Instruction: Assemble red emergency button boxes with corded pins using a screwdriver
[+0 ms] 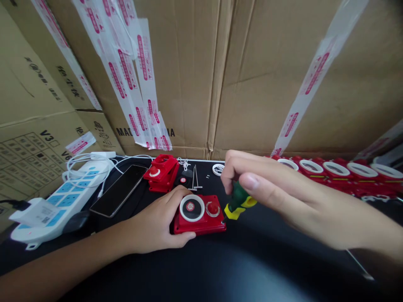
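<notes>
My left hand point(159, 224) grips the left side of a red plastic box point(201, 226), thumb along the front and fingers behind, as it lies on the black table. On its top are a white-rimmed black disc point(191, 208) and a red knob point(213, 208). My right hand point(277, 201) is closed round a screwdriver point(236, 201) with a green and yellow handle. The screwdriver is tilted, its tip at a screw point(223, 222) in the front right corner of the box. Whether the tip sits in the screw head is too small to tell.
Behind stand another red box with its parts ajar point(162, 172), a small white dish of screws point(218, 169) and metal rods point(195, 178). A phone point(119, 191) and power strip point(67, 197) lie left. Several red units point(336, 172) line the back right. Cardboard point(195, 84) walls the back.
</notes>
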`<state>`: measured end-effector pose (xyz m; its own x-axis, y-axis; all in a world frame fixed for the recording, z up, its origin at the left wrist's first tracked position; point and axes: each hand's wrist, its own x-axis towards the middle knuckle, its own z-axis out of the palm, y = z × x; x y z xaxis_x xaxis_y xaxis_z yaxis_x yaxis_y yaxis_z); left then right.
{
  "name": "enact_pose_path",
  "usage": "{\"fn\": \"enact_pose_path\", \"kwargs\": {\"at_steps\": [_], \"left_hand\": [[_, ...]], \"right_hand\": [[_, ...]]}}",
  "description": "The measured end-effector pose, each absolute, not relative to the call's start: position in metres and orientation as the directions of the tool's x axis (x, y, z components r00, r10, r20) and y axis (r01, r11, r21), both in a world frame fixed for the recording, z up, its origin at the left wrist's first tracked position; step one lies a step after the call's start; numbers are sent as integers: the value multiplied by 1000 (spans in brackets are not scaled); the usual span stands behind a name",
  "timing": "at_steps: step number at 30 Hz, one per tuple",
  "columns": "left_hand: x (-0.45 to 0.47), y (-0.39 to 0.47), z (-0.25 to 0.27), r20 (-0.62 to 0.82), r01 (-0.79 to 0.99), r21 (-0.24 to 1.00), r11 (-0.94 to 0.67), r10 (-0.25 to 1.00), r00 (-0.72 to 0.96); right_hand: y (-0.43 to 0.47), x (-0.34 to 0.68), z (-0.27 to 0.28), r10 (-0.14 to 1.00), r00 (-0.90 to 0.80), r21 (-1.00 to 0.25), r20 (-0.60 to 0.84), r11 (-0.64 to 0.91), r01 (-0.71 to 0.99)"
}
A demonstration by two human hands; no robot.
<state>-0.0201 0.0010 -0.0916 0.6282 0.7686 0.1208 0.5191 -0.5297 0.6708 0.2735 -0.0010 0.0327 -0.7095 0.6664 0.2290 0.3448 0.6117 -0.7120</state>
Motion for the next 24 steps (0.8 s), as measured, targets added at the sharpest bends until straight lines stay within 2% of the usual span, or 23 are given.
{"fn": "enact_pose_path", "kwargs": {"at_steps": [3,9,15,24], "left_hand": [[-21,2,-92,109,532,669,-519,777,620],[-22,0,-93,137,523,649,-552,762,633],[-22,-1,-92,119,532,657,-534,771,626],[-21,-1,-92,120,527,658,-538,765,632]], "right_hand": [[-8,277,42,662,-718,-660,215,640,393],[-4,287,45,587,-779,-679,222,666,308],[2,298,45,628,-746,-636,223,674,377],[1,297,49,597,-756,-463,268,768,443]]}}
